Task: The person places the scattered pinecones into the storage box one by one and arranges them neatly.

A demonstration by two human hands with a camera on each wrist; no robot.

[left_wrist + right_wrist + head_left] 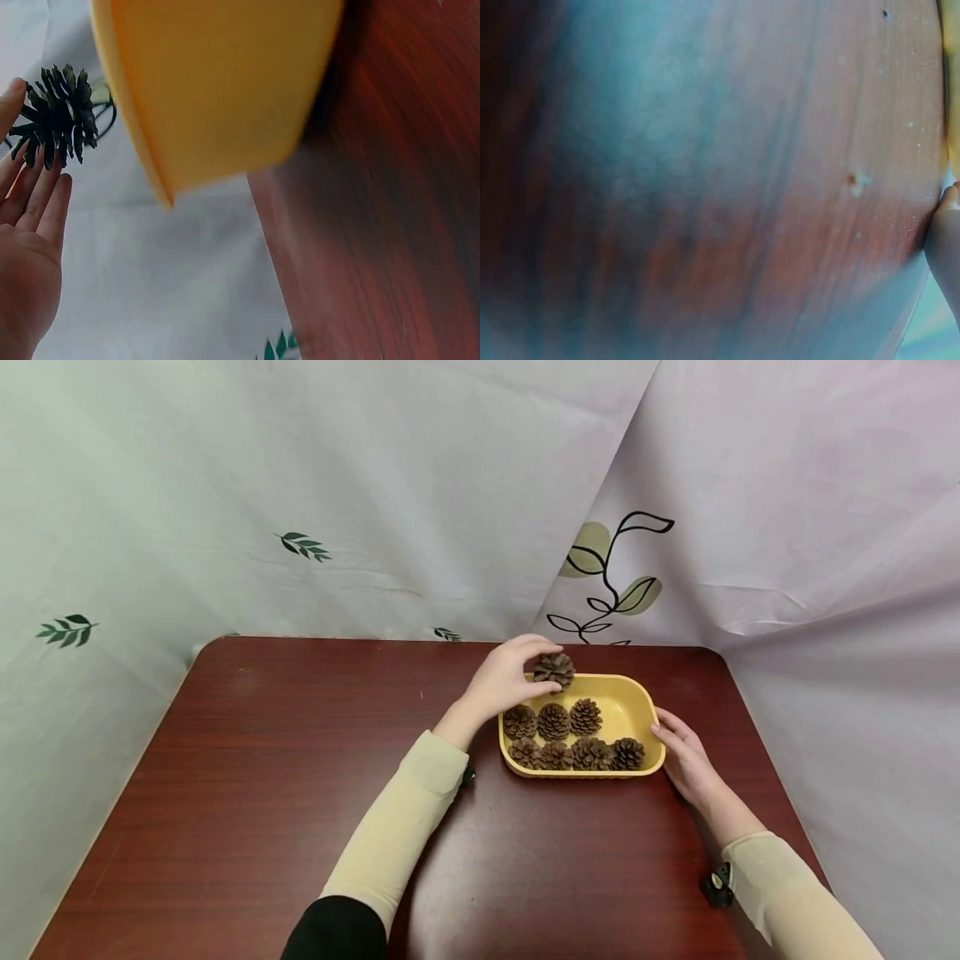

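Note:
Between thumb and fingers my left hand (507, 675) pinches a brown pine cone (554, 669) over the back left part of a yellow tray (636, 693). The left wrist view shows that pine cone (58, 116) at the fingertips, higher than the tray's rim, with the tray's outer wall (217, 90) beside it. Inside the tray, several pine cones (554, 722) lie in two rows, three in the rear row and a longer row (592, 753) along the front wall. My right hand (686, 754) holds the tray's right end, thumb at the rim; its other fingers are partly hidden.
The tray stands on a dark red-brown wooden table (300, 760), toward its back right. A pale curtain (420, 510) with leaf prints hangs right behind the table's rear edge. A black wrist device (717, 885) sits at the right sleeve.

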